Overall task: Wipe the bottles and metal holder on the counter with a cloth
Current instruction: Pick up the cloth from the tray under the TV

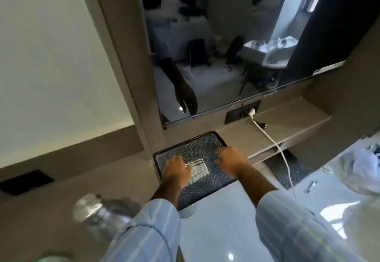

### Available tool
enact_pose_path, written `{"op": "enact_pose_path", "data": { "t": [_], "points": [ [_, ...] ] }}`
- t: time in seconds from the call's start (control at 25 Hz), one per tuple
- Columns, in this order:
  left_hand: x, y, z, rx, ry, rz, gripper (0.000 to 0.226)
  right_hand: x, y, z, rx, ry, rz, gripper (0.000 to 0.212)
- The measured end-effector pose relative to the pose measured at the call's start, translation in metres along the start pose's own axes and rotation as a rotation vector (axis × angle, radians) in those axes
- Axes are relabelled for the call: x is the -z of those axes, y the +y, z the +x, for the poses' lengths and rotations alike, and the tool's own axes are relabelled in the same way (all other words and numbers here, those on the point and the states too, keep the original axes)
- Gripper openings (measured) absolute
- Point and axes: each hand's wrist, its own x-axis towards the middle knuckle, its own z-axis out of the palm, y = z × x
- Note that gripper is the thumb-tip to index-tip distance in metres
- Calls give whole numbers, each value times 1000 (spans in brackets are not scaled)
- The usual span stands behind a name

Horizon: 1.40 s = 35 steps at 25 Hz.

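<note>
A dark patterned tray lies on the counter below a black screen. In its middle lies a small shiny rectangular holder. My left hand rests on the holder's left end with its fingers curled over it. My right hand is at the tray's right edge, fingers bent down onto the tray. A clear bottle stands blurred at the lower left, apart from both hands. No cloth shows in either hand.
A white cable runs from a wall socket across the shelf and down to the right. Plastic bags lie on the glossy surface at far right. The black screen hangs just behind the tray.
</note>
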Motion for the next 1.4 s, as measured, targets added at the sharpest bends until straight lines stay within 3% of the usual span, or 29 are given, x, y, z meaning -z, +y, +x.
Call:
{"op": "enact_pose_path", "data": {
  "t": [0.12, 0.28, 0.48, 0.56, 0.64, 0.72, 0.88, 1.0, 1.12, 1.24, 1.4],
  "points": [
    [-35, -26, 43, 95, -50, 43, 58, -55, 14, 46, -16, -66, 51, 37],
    [-64, -48, 78, 159, -131, -2, 65, -108, 17, 84, -141, -148, 227, 52],
    [-73, -53, 101, 175, -154, 149, 59, -124, 20, 115, -168, -187, 392, 23],
    [-66, -47, 107, 194, -160, 116, 43, -119, 22, 121, -190, -189, 446, 27],
    [-54, -38, 102, 217, -137, 14, 24, -107, 22, 121, -227, -208, 531, 34],
    [-37, -28, 89, 248, -87, -157, 16, -87, 18, 111, -272, -208, 644, 27],
    [6, 5, 46, 250, 32, -530, 28, -29, 5, 72, -285, -92, 951, 19],
    [55, 35, 0, 151, 117, -661, 18, 22, -16, 20, -210, 28, 1184, 13],
    [112, 62, -51, 5, 156, -716, 9, 73, -45, -36, -128, 42, 1304, 22],
    [175, 72, -111, -112, 330, -677, 19, 122, -85, -89, -3, 111, 1284, 33],
    [249, 60, -178, -239, 503, -539, 37, 178, -150, -143, 139, 189, 1261, 26]
  ]
}}
